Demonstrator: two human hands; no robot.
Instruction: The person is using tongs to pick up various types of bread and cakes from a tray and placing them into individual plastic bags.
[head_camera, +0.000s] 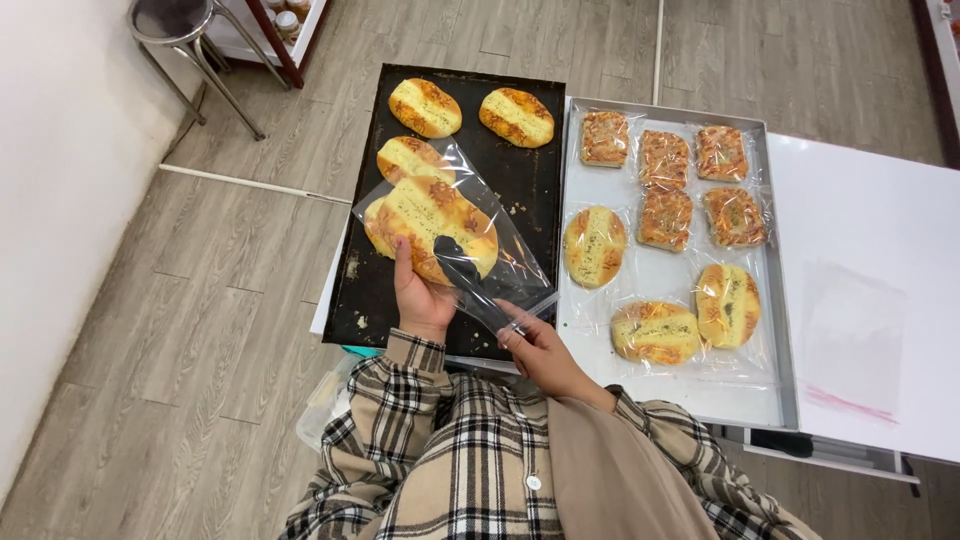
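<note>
left hand (422, 300) cupped upward, right hand (535, 345) pinching

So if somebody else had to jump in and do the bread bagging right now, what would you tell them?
Left hand: holds an oval bread from below, inside a clear bag.
Right hand: pinches the bag's open end.
Dark tray: three bare oval breads, two at the far end, one behind the bag.
Silver tray: eight bagged breads, five square ones at the far end and three oval ones nearer.
Spare clear bags lie on the white table.
Done: eight bagged. Left: finish this one, then the three bare ones.
</note>
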